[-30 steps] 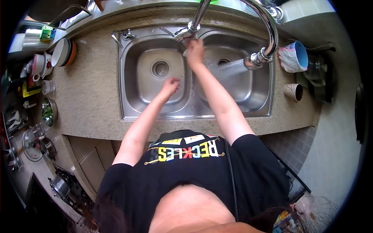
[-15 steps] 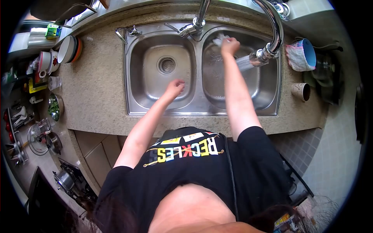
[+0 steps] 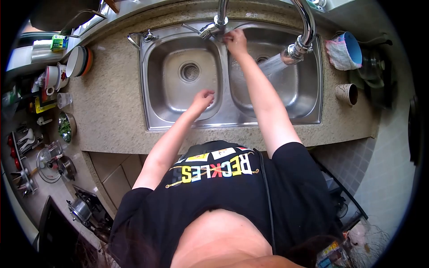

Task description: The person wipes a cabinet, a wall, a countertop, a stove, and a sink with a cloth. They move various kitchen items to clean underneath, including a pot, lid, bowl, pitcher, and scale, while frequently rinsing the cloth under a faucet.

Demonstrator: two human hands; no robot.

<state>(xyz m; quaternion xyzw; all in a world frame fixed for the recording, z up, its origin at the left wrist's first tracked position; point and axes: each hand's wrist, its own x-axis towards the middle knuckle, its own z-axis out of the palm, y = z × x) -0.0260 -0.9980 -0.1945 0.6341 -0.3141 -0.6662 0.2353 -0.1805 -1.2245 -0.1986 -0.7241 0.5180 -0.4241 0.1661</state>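
Observation:
My right hand [image 3: 236,42] is at the back left corner of the right sink basin [image 3: 290,96], close to the base of the faucet [image 3: 214,29]. Its fingers are bent, and what they hold, if anything, is hidden. Over the left basin [image 3: 172,96], near its front right side, my left hand [image 3: 204,99] hovers with fingers loosely curled and apart, holding nothing. Water sprays leftward from the curved spout's head [image 3: 292,54] into the right basin.
Right of the sink stand a cloth-wrapped blue container [image 3: 353,50] and a patterned cup [image 3: 346,94]. Stacked bowls [image 3: 79,61], a clear cup [image 3: 64,100] and a bowl of greens [image 3: 66,127] are at the left. A small tap [image 3: 142,38] rises behind the left basin.
My right hand has moved left and slightly back, from inside the right basin to beside the faucet base. The white thing in it no longer shows. My left hand has hardly moved.

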